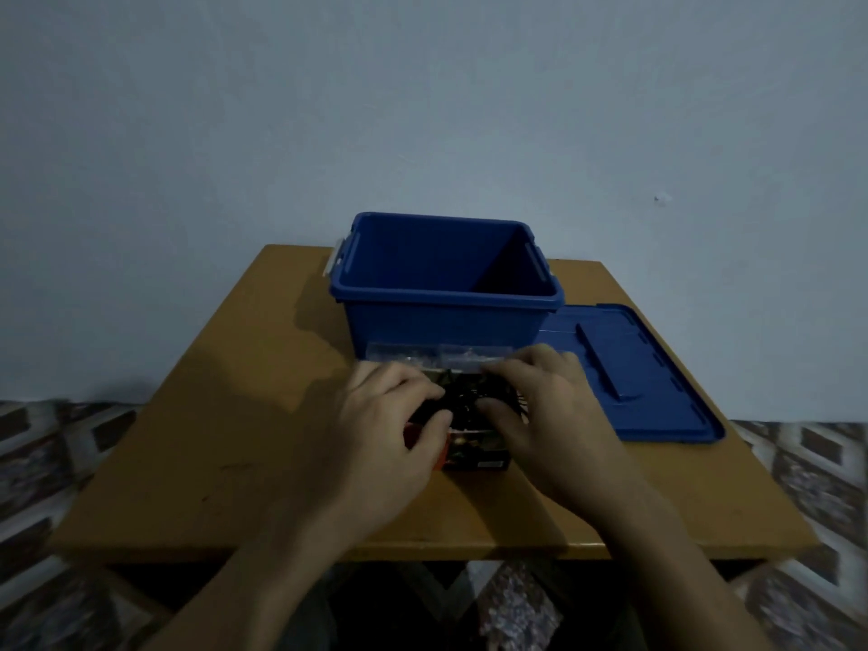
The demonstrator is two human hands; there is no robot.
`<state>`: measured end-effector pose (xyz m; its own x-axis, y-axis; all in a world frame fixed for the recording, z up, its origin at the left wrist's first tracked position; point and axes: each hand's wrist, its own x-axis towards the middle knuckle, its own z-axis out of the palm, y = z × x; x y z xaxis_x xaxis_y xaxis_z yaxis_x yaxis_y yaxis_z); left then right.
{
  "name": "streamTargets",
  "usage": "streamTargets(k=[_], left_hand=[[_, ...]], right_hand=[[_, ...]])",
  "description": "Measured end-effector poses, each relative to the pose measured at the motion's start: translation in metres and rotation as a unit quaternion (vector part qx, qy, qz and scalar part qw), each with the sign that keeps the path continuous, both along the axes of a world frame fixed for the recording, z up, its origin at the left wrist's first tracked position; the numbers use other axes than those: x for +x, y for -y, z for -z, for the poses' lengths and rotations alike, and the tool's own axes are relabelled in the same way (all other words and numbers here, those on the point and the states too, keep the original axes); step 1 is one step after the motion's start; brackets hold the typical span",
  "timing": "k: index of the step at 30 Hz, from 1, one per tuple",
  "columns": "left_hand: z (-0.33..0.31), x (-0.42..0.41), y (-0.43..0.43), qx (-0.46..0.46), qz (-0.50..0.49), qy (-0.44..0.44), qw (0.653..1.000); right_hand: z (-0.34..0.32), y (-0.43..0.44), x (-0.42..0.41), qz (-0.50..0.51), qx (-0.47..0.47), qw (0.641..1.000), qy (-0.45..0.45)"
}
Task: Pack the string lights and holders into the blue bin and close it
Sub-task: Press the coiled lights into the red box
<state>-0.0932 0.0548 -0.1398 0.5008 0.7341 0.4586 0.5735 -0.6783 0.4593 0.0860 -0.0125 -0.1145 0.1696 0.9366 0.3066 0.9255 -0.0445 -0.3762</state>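
In the middle of the frame, both hands, the left hand [399, 415] and the right hand [530, 406], hold with curled fingers the string lights [462, 399], a dark tangle lying on a printed box [474, 451] just below the open blue bin [446, 300]. The bundle is probably light, soft and easy to snag, so it is better to gather it from both sides. The clear packets [422, 357], maybe the holders, are blurred. The lid [657, 378] lies at the right. The dim light hides the fingertips.

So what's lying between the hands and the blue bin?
In the head view, clear plastic packets lie on the table along the front of the blue bin, just beyond the left hand and right hand.
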Motion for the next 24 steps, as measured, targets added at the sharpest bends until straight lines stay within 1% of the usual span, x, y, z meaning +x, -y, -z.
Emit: streamTargets(k=[2,4,6,9,12,15,17,19,21,23,24], left_hand=[[0.006,-0.001,0.0,0.001,0.006,-0.003,1.0],[0.009,-0.001,0.001,-0.007,0.014,0.001,1.0],[0.013,-0.001,0.003,-0.003,0.029,-0.007,1.0],[0.018,0.0,0.004,0.013,0.041,-0.023,0.999],[0.018,0.001,0.003,0.017,0.031,-0.031,0.999],[0.016,0.001,0.004,0.028,0.025,-0.059,0.998],[0.014,0.001,0.005,0.029,0.025,-0.079,0.996],[0.014,0.0,0.005,0.028,0.025,-0.099,0.994],[0.013,-0.001,0.006,0.03,0.025,-0.113,0.993],[0.013,-0.001,0.006,0.032,0.025,-0.12,0.992],[0.014,-0.001,0.007,0.032,0.025,-0.12,0.992]], right_hand=[[0.005,0.006,0.001,0.035,0.028,0.997,-0.057],[0.012,0.013,0.0,0.07,0.055,0.985,-0.148],[0.018,0.016,-0.004,0.102,0.071,0.97,-0.209],[0.021,0.015,-0.009,0.139,0.089,0.961,-0.223],[0.018,0.016,-0.009,0.147,0.107,0.955,-0.234],[0.013,0.015,-0.009,0.11,0.14,0.961,-0.213],[0.012,0.012,-0.011,0.081,0.147,0.973,-0.16],[0.015,0.01,-0.014,0.051,0.125,0.988,-0.076],[0.023,0.01,-0.016,0.025,0.083,0.996,-0.005],[0.03,0.011,-0.016,0.007,0.046,0.999,0.026],[0.03,0.012,-0.015,-0.005,0.035,0.999,0.016]])
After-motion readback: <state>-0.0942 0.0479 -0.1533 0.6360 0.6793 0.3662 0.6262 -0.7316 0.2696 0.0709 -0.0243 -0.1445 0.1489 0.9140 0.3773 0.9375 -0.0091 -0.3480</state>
